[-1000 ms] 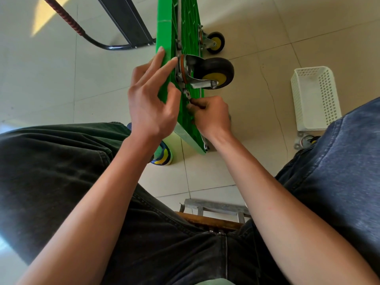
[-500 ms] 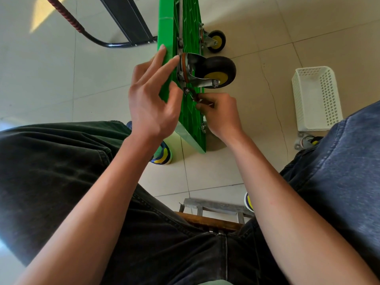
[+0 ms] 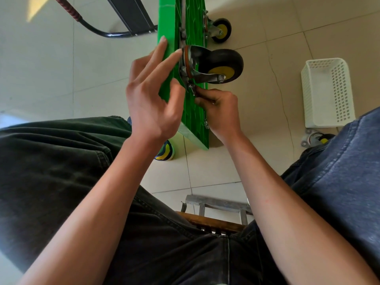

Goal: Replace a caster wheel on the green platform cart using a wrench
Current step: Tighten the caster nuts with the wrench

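The green platform cart (image 3: 193,118) stands on its edge on the floor, its ribbed underside facing right. A black caster wheel (image 3: 221,65) with a yellow hub sits on the underside in a metal bracket. My left hand (image 3: 153,95) lies against the cart's flat top face, fingers straight and the thumb pressing near the edge. My right hand (image 3: 219,108) grips a small wrench (image 3: 193,90) whose head is at a bolt on the lower corner of the caster's plate. Most of the wrench is hidden in the fist.
A second caster (image 3: 221,29) is mounted farther up the cart. The black handle (image 3: 115,33) lies on the tiles at upper left. A white perforated basket (image 3: 327,91) stands at the right with a loose caster (image 3: 314,138) beside it. My knees flank a low stool (image 3: 216,221).
My right hand swung the wrench out to the right and then back toward the cart's underside. The left hand stayed on the cart.
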### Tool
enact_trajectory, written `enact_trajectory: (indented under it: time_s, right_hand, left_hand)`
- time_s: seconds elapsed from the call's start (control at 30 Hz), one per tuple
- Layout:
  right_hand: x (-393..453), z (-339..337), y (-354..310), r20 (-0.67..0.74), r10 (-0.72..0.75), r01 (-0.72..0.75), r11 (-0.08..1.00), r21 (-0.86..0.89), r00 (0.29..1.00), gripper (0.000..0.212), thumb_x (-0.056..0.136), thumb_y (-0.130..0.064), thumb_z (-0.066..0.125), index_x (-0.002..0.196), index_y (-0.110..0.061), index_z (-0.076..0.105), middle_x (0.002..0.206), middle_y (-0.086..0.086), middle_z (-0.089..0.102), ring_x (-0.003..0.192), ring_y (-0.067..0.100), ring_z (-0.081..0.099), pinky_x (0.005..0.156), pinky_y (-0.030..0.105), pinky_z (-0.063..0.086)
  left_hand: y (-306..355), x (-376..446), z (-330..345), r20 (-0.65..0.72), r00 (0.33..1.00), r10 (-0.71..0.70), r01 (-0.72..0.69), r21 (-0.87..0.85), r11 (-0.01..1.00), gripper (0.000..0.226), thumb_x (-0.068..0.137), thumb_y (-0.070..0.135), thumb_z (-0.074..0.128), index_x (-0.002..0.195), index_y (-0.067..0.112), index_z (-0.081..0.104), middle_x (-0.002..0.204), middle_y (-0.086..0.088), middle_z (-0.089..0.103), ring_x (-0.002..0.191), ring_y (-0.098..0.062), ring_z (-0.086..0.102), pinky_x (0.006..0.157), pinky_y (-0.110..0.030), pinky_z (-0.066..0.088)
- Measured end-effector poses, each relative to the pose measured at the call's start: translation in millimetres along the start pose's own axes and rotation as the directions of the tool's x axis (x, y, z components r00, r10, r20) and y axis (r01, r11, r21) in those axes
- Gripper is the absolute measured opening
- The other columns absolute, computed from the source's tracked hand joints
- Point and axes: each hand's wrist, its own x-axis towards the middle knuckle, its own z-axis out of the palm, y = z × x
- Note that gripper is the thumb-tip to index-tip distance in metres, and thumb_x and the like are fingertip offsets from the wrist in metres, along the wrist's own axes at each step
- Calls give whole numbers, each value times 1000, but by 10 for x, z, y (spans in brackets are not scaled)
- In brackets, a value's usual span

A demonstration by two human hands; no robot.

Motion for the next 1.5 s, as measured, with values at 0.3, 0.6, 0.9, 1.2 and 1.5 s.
enact_trajectory:
  time_s: [0.3, 0.6, 0.9, 1.2, 1.5]
  right_hand:
    - [-159, 63, -138, -22, 48, -50, 996, -74, 999, 18, 94, -16, 71, 110, -11, 79, 78, 2, 77, 70, 26, 67, 59, 29, 51]
    - [-79, -30, -302, 28, 113, -108, 984, -142, 993, 12, 91, -19, 75, 96, -10, 82, 76, 17, 74, 70, 43, 68, 63, 55, 55]
    - [-28, -108, -485, 127, 250, -213, 944, -250, 960, 22, 98, -21, 68, 91, -1, 76, 81, 21, 74, 55, 33, 68, 54, 44, 61]
    - [45, -227, -240, 80, 161, -130, 945, -301, 984, 19, 93, -23, 73, 111, -20, 77, 94, 1, 74, 84, 21, 72, 81, 47, 61]
    - [-15, -117, -51, 50, -14, 18, 996, -89, 999, 28, 93, -6, 69, 120, -11, 74, 113, 1, 77, 103, 9, 72, 99, 39, 56]
  left_hand:
    - [4, 8, -3, -9, 1000, -3, 3, 7, 1000, 43, 87, 15, 53, 125, 8, 72, 139, -16, 62, 121, -27, 59, 97, -34, 52]
    - [2, 7, -10, 8, 1000, -16, 16, 7, 1000, 44, 88, 18, 52, 127, 11, 71, 142, -13, 61, 122, -26, 58, 95, -41, 53]
    - [13, 7, -17, 11, 999, -37, 37, -24, 999, 44, 89, 19, 51, 127, 11, 71, 143, -12, 60, 124, -24, 56, 100, -37, 51]
    - [39, 5, -29, 20, 999, -39, 40, -18, 999, 44, 89, 20, 52, 128, 12, 71, 143, -11, 60, 126, -24, 56, 100, -37, 51]
    - [39, 1, -9, 2, 999, -49, 49, -30, 998, 44, 88, 19, 52, 126, 12, 72, 143, -11, 60, 125, -22, 57, 98, -37, 52]
